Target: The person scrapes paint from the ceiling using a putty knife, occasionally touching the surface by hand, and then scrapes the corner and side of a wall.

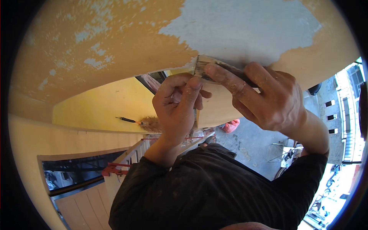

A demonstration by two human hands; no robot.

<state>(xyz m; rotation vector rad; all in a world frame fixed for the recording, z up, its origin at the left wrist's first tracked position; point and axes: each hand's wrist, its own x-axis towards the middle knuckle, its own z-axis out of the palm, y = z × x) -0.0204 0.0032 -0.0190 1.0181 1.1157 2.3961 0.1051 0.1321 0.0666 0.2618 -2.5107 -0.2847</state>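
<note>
We face a wide wall (pixel 96 50) coated in orange-yellow paint. A large bare patch (pixel 245 27) of grey plaster lies at the top right, with smaller grey flecks scattered to the left. Below it our dark sleeves (pixel 214 188) rise from the bottom of the view.

Our right hand (pixel 268 97) is wrapped round the handle of a scraper (pixel 203 65). Its fingers are closed on the handle, with the forefinger stretched forward along the tool. Our left hand (pixel 178 103) is curled, and its forefinger is raised to press on the near side of the blade, so both hands are gripping the one tool. The blade lies against the wall, right at the lower edge of the bare patch where the paint begins.

As we judge it, the work goes best with the blade held low and nearly flat. That way its edge slips under the lip of the paint rather than digging into the plaster. The left forefinger should give steady pressure near the edge while the right hand drives. Short strokes from bare plaster into paint ought to lift it cleanly, and a tilted corner could gouge.

Well apart, to the lower left, a small brush (pixel 143 123) with a dark handle lies on a yellow ledge (pixel 103 107).
</note>
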